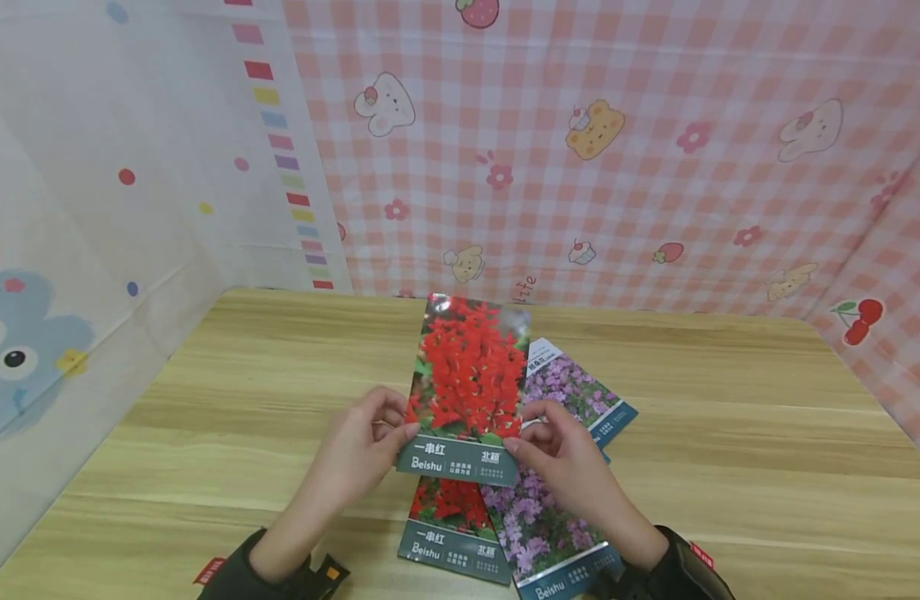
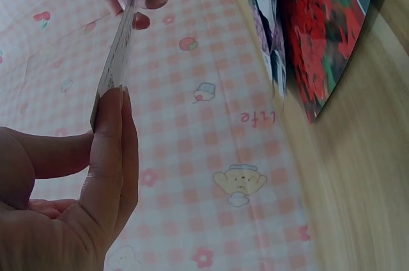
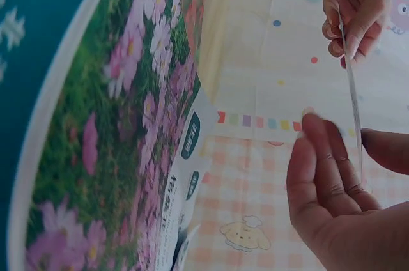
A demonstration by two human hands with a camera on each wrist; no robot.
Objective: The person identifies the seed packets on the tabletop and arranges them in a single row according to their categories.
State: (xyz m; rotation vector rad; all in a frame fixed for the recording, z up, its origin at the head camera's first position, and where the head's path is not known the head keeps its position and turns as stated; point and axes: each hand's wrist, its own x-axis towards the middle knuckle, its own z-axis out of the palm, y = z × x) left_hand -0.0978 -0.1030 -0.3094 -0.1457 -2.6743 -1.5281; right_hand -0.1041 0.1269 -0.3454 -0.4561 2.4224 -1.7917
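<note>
Head view: glossy, rectangular red-flower packet with a grey-green lower band (image 1: 471, 367) held up above the pale wood-grain tabletop (image 1: 227, 400)

The step in hand looks like holding this one packet up, picture side facing the wearer. The next move, as far as one can judge, calls for a choice: turn it or lower it. Either way, both sides need to travel evenly so that the thin sheet does not bend or brush the packets beneath.

The packet lies at two o'clock from the bare left hand (image 1: 358, 446) and at ten o'clock from the bare right hand (image 1: 568, 458), so it spans the gap between them. The left hand pinches its lower left edge, thumb in front and fingers behind, as the left wrist view confirms. The right hand holds the lower right edge, its thumb on the front; how firmly its looser fingers press the back cannot be told.

Seen from above, a matching red-flower packet with a grey-green band (image 1: 456, 546) lies at six o'clock from the raised one. A purple-flower packet with a blue-green band (image 1: 535, 533) lies at five o'clock, partly behind the right hand and wrist. Another purple-flower packet with a white top (image 1: 572, 392) pokes out at three o'clock, tilted on the tabletop.
</note>
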